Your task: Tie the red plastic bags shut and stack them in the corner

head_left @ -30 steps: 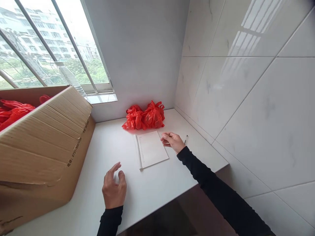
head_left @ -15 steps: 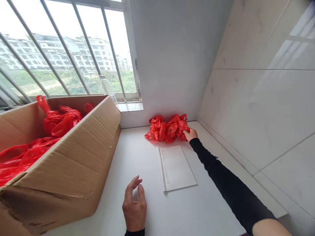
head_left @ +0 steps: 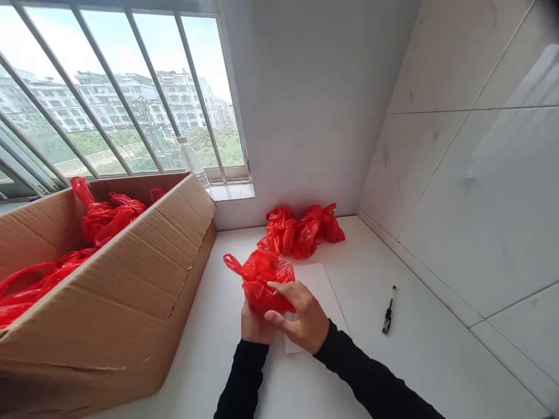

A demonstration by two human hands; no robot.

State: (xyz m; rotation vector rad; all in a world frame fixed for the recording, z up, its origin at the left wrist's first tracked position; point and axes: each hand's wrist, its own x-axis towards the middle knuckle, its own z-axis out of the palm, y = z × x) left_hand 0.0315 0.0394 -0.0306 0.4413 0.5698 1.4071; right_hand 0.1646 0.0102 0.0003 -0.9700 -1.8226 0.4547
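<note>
Head view: I find left hand (head_left: 253, 327) and right hand (head_left: 305, 323) both clasping a red bag (head_left: 262, 278) over the bench (head_left: 428, 361), toward its front edge; thin film may slip or tear under an uneven squeeze.

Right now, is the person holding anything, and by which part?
Yes: a crumpled red plastic bag, gripped at its bunched lower body, right hand in front, left hand behind; its handle loop sticks out free.

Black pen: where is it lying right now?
In the head view, the black pen lies on the white counter, to the right of the right hand gripping the red bag, near the tiled wall.
</note>
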